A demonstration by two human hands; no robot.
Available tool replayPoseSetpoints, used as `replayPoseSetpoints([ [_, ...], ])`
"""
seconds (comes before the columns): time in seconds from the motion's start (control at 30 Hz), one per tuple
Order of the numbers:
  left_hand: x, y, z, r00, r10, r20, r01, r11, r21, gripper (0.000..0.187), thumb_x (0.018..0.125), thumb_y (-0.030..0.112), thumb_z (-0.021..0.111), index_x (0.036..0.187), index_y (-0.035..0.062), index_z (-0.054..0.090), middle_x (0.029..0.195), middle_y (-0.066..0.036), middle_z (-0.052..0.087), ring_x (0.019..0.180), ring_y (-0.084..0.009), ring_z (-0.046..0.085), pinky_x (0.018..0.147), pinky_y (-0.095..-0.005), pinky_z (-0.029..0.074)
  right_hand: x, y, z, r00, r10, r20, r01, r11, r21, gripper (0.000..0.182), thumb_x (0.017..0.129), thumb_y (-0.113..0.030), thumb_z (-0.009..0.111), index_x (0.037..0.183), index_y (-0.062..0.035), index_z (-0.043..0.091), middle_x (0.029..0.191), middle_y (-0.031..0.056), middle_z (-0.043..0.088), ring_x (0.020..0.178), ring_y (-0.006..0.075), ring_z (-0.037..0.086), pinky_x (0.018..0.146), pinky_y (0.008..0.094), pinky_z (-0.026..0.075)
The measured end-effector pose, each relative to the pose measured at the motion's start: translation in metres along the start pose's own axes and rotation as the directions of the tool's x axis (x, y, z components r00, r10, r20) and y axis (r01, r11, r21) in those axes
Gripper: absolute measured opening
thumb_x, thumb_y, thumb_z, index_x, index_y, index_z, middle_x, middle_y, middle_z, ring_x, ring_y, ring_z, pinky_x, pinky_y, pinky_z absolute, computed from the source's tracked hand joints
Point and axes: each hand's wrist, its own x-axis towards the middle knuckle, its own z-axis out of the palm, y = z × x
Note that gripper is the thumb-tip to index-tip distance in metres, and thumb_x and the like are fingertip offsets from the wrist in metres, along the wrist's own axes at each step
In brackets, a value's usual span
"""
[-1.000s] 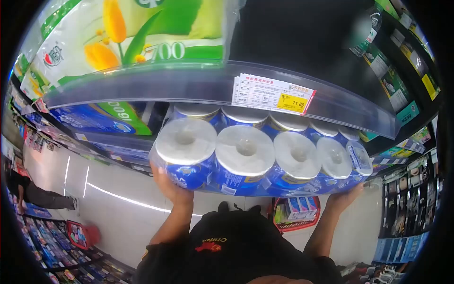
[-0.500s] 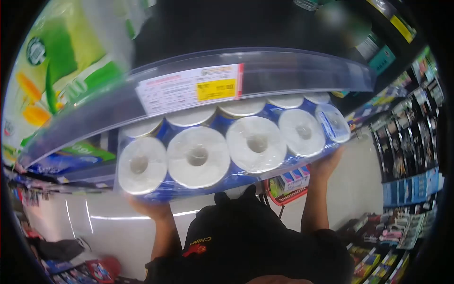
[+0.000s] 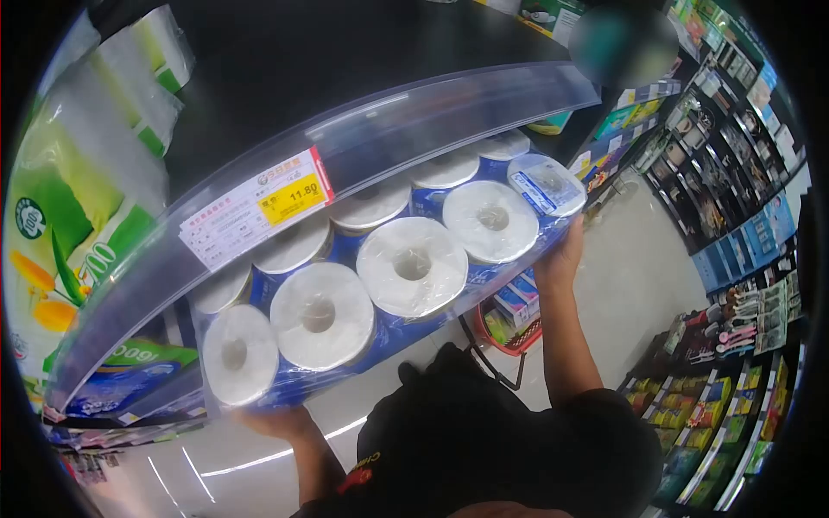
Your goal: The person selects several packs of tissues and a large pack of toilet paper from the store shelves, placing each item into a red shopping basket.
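Note:
Both of my hands hold a plastic-wrapped pack of toilet paper (image 3: 413, 266), white rolls with blue film, tilted so the roll ends face me. My left hand (image 3: 272, 421) supports its lower left corner; the fingers are mostly hidden under it. At the right end my right hand (image 3: 563, 257) grips the side, its fingertips out of sight behind the wrap. The back row of rolls lies partly beneath the shelf's clear front strip (image 3: 449, 108). On that strip is a price tag (image 3: 255, 207) reading 11.80.
Green-and-white packages (image 3: 78, 216) stand on the shelf at left, with a blue-green pack (image 3: 129, 375) on the level below. A red shopping basket (image 3: 518, 337) with boxes sits on the floor by my feet. Stocked racks (image 3: 717, 155) line the aisle's right side.
The view has turned, so shelf and pack now slant up to the right. The pack appears further left and lower at its left end, still between both hands.

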Motion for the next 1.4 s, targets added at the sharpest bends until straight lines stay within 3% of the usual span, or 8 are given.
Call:
replayPoseSetpoints([
  [0.53,-0.002,-0.009,-0.002,0.999,-0.034,0.023,0.033,0.998,0.047,0.054,0.078,0.021,0.079,0.118,-0.0052,0.053,0.111,-0.022,0.061,0.101,-0.0357,0.061,0.089,-0.0429,0.047,0.004,-0.016,0.005,0.975,0.209,-0.078,-0.196,0.969,0.149,0.042,0.099,-0.031,0.046,0.128,-0.0016,0.052,0.125,0.0096,0.06,0.115,0.0224,0.058,0.101,0.0376,0.044],
  [0.73,0.007,0.001,0.002,0.962,-0.271,0.038,0.273,0.944,-0.187,0.039,0.088,0.013,0.068,0.117,-0.0071,0.053,0.115,-0.022,0.06,0.101,-0.029,0.061,0.088,-0.0396,0.05,0.013,-0.017,0.005,0.962,0.234,-0.139,-0.214,0.967,0.141,0.035,0.099,-0.024,0.046,0.123,-0.0008,0.056,0.12,0.0096,0.062,0.11,0.0205,0.06,0.095,0.0342,0.048],
  [0.83,0.005,-0.008,0.004,0.85,-0.512,0.12,0.47,0.636,-0.613,0.037,0.089,0.012,0.067,0.117,-0.007,0.053,0.114,-0.022,0.06,0.099,-0.0289,0.062,0.086,-0.0393,0.051,0.019,-0.016,0.001,0.964,0.221,-0.151,-0.208,0.973,0.095,0.034,0.099,-0.022,0.045,0.123,-0.0002,0.057,0.119,0.01,0.063,0.108,0.0206,0.061,0.094,0.0336,0.049],
  [0.93,0.004,-0.006,0.003,0.9,-0.421,0.113,0.418,0.761,-0.497,0.031,0.088,0.004,0.065,0.115,-0.0035,0.052,0.113,-0.013,0.057,0.1,-0.021,0.057,0.087,-0.0358,0.051,0.021,-0.013,-0.004,0.971,0.2,-0.129,-0.197,0.98,0.034,0.037,0.101,-0.024,0.044,0.126,0.0003,0.056,0.12,0.0108,0.064,0.109,0.0225,0.062,0.096,0.0352,0.049],
  [1.13,0.009,0.002,-0.003,0.989,-0.133,0.064,0.135,0.991,-0.026,0.047,0.076,0.007,0.078,0.115,-0.0054,0.054,0.111,-0.017,0.061,0.1,-0.0268,0.061,0.089,-0.0367,0.047,0.018,-0.012,-0.002,0.977,0.155,-0.145,-0.15,0.988,0.043,0.034,0.101,-0.021,0.046,0.125,0.0007,0.056,0.119,0.011,0.064,0.107,0.0213,0.063,0.092,0.0337,0.051],
  [1.2,0.008,-0.004,0.003,0.886,-0.46,0.061,0.429,0.761,-0.486,0.046,0.077,0.007,0.077,0.114,-0.0055,0.054,0.11,-0.017,0.062,0.1,-0.0271,0.061,0.089,-0.037,0.048,0.019,-0.011,-0.002,0.98,0.141,-0.143,-0.137,0.99,0.044,0.033,0.101,-0.02,0.047,0.125,0.0007,0.056,0.119,0.0109,0.064,0.107,0.021,0.063,0.092,0.0335,0.051],
  [1.27,0.007,-0.005,0.005,0.856,-0.511,0.072,0.467,0.708,-0.529,0.045,0.077,0.007,0.077,0.114,-0.0057,0.055,0.11,-0.018,0.062,0.1,-0.0273,0.061,0.088,-0.0374,0.048,0.02,-0.009,-0.003,0.977,0.146,-0.154,-0.141,0.989,0.045,0.034,0.101,-0.02,0.047,0.126,0.0009,0.056,0.119,0.0111,0.064,0.107,0.0208,0.063,0.092,0.0335,0.051],
  [1.4,0.008,0.004,0.0,0.98,-0.192,0.049,0.197,0.974,-0.116,0.032,0.087,0.01,0.066,0.114,-0.0032,0.054,0.112,-0.015,0.059,0.098,-0.0234,0.059,0.086,-0.0366,0.051,0.019,-0.012,0.001,0.977,0.148,-0.154,-0.144,0.989,0.035,0.034,0.102,-0.021,0.047,0.126,0.0011,0.056,0.12,0.0115,0.064,0.107,0.021,0.063,0.092,0.0336,0.051],
])
